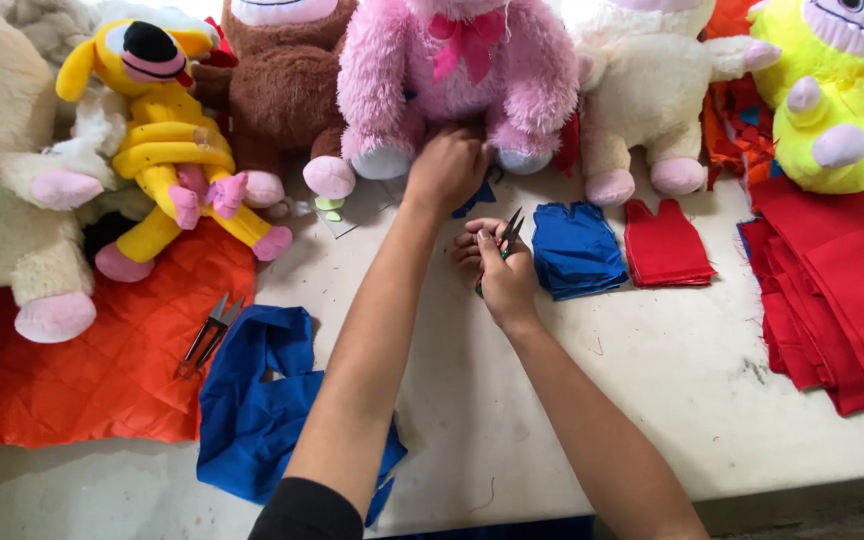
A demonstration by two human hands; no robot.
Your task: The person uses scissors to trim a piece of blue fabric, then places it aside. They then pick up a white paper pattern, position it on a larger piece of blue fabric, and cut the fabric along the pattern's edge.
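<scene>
My left hand (447, 168) reaches to the base of a pink plush toy (457, 75) with a pink bow, its fingers closed at the toy's underside between the legs. A bit of blue fabric (474, 200) shows just below that hand. My right hand (500, 268) rests on the white table (652, 370) and holds small thread snips (508, 234), blades pointing up and away. A stack of blue fabric pieces (577, 250) lies right of that hand, with a stack of red pieces (666, 245) beyond it.
Plush toys line the back: yellow dog (167, 135), brown toy (287, 85), cream toys (647, 95), neon yellow toy (837, 100). Orange quilted fabric (92, 370) lies left with a second pair of snips (210, 335). Blue cloth (257, 410) lies near the front; red fabric (842, 290) is piled right.
</scene>
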